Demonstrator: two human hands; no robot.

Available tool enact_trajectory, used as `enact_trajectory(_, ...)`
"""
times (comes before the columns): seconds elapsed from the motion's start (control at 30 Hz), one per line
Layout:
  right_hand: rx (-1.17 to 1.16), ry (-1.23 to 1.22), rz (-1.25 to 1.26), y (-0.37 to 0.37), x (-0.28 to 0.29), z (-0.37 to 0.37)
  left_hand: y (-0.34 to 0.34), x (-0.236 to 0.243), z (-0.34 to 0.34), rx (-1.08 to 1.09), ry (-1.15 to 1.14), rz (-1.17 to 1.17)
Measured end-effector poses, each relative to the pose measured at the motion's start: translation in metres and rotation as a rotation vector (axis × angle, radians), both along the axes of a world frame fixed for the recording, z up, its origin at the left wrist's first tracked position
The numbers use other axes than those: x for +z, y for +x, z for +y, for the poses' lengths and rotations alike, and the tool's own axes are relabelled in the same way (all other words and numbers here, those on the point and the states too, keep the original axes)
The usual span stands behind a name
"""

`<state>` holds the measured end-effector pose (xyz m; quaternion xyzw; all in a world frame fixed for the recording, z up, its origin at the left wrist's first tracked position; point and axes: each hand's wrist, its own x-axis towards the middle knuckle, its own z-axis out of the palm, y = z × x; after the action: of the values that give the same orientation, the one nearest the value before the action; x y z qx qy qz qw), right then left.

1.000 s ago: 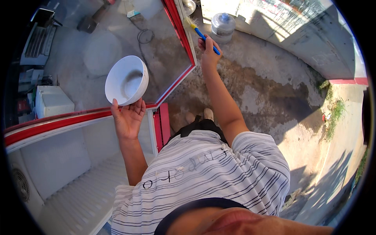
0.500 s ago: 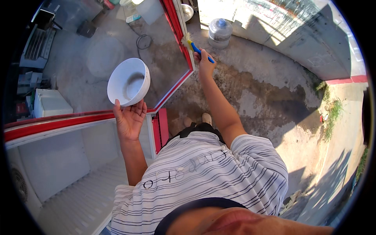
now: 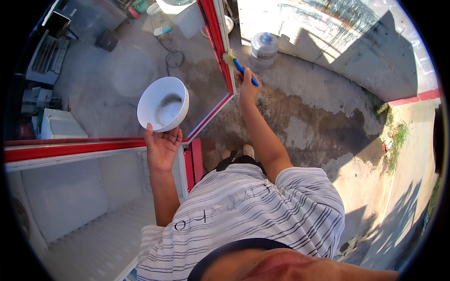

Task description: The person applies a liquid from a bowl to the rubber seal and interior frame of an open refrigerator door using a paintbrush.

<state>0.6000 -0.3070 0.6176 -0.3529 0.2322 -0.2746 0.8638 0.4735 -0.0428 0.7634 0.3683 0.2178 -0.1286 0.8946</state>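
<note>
A white bowl (image 3: pixel 149 100) with dark, murky liquid or residue at its bottom rests tilted on my left hand (image 3: pixel 162 149). The fingers support it from below, with the thumb at its near rim. In my right hand (image 3: pixel 248 84) is the blue handle of a brush (image 3: pixel 243 71) with a yellow neck and pale bristles. Its bristles meet the white and red edge of the upright frame (image 3: pixel 224 56). The exact contact of the bristles is too small to make out.
A clear water jug (image 3: pixel 264 49) stands on the concrete ahead, by a pale wall (image 3: pixel 337 56). Red-edged glass panels border my left side, with a looped cable (image 3: pixel 174 59) and boxes beyond. A red panel (image 3: pixel 193 164) sits near my feet. Damp patches mark the ground.
The bowl and my left hand have shifted right and slightly nearer. My right hand and the brush have come a little lower along the frame's edge.
</note>
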Motion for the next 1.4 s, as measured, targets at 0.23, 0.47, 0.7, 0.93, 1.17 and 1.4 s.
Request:
enact_trajectory(0.23, -0.053, -0.247, -0.487, 0.014, 0.196, -0.006, 0.001, -0.001, 0.001, -0.02, -0.01, -0.01)
enact_trajectory(0.47, 0.026, -0.197, -0.129, 0.013, 0.087, -0.008, 0.006, 0.002, -0.003, -0.029, 0.008, -0.019)
enact_trajectory(0.7, -0.079, -0.457, -0.451, 0.021, 0.235, -0.016, 0.007, -0.005, -0.001, -0.056, -0.041, -0.026)
enact_trajectory(0.93, -0.113, -0.741, -0.667, 0.045, 0.473, -0.008, 0.002, -0.008, 0.018, -0.002, 0.034, -0.021)
enact_trajectory(1.17, -0.434, -1.07, -0.774, 0.038, 0.48, -0.031, 0.012, -0.007, 0.004, -0.066, 0.014, -0.077)
enact_trajectory(1.4, -0.296, -1.121, -0.423, 0.021, 0.264, -0.029, 0.009, -0.012, 0.006, -0.072, 0.006, -0.018)
